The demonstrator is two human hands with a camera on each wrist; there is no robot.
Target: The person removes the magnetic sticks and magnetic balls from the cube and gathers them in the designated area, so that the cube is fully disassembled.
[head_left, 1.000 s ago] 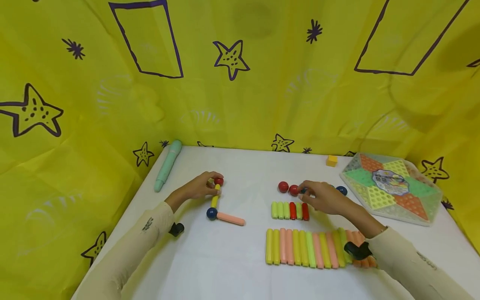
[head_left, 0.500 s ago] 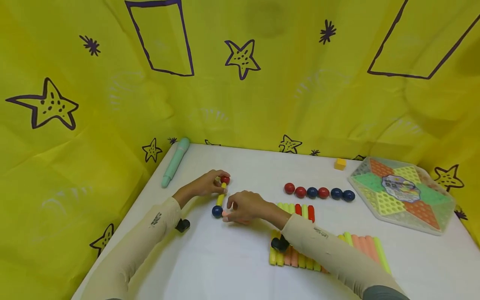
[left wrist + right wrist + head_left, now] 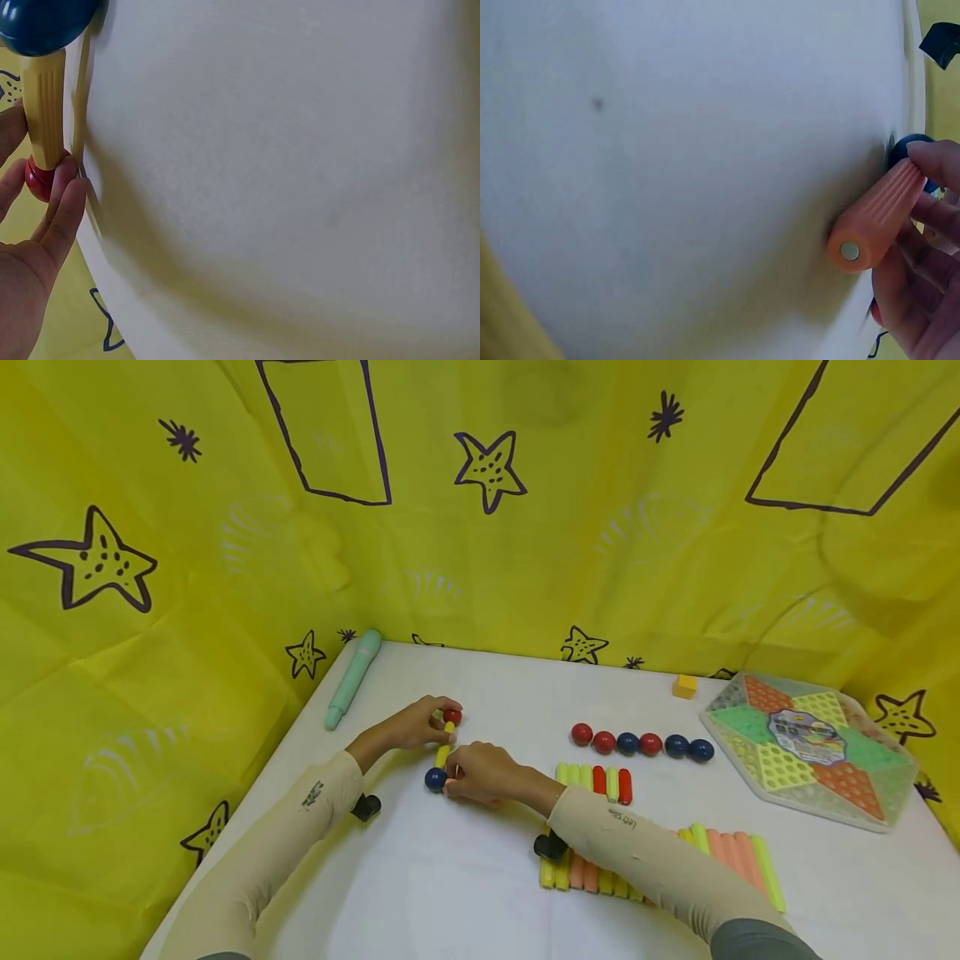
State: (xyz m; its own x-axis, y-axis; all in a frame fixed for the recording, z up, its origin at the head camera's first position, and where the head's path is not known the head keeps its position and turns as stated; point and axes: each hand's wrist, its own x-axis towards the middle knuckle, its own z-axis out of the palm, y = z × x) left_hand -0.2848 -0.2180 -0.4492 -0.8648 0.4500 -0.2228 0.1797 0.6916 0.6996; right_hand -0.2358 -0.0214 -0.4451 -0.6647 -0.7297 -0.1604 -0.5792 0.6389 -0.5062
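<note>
My left hand [image 3: 414, 724] holds a yellow magnetic stick [image 3: 43, 112] near its far end, fingers about the red ball [image 3: 39, 180] there. At the stick's near end sits a dark blue ball [image 3: 435, 779]. With thumb and fingers, my right hand [image 3: 483, 772] pinches a salmon-pink magnetic stick [image 3: 877, 217] close to that blue ball. A round metal disc shows in the pink stick's free end in the right wrist view. Most of this stick is hidden behind the hand in the head view.
Right of the hands lies a row of red and blue balls [image 3: 651, 744]. Short sticks [image 3: 573, 773] and long sticks [image 3: 738, 853] lie nearer, partly under my right forearm. A hexagonal box [image 3: 806, 747], a yellow cube [image 3: 684, 686] and a green tube [image 3: 352, 681] sit farther back.
My right hand has come left from the row of balls to the pink stick and now pinches it by the blue ball. The left hand keeps its hold; the head view has shifted slightly.
</note>
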